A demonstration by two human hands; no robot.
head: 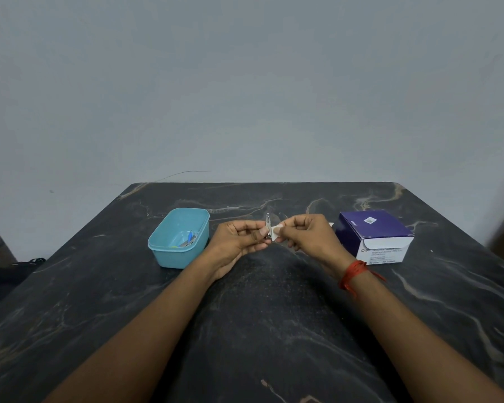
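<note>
A small metal nail clipper [268, 221] stands upright above the middle of the dark marble table [259, 315]. My left hand [239, 241] pinches its lower end between thumb and fingers. My right hand [309, 235] pinches a small white wipe [276, 230] and presses it against the clipper's right side. Both hands hover a little above the table. A red thread band [351, 273] is tied around my right wrist.
A light blue plastic tub [169, 254] sits left of my hands, with a few small tools, one with a blue handle [190, 237], inside. A purple and white box of alcohol swabs [374, 237] stands to the right. A grey wall rises behind the table's far edge.
</note>
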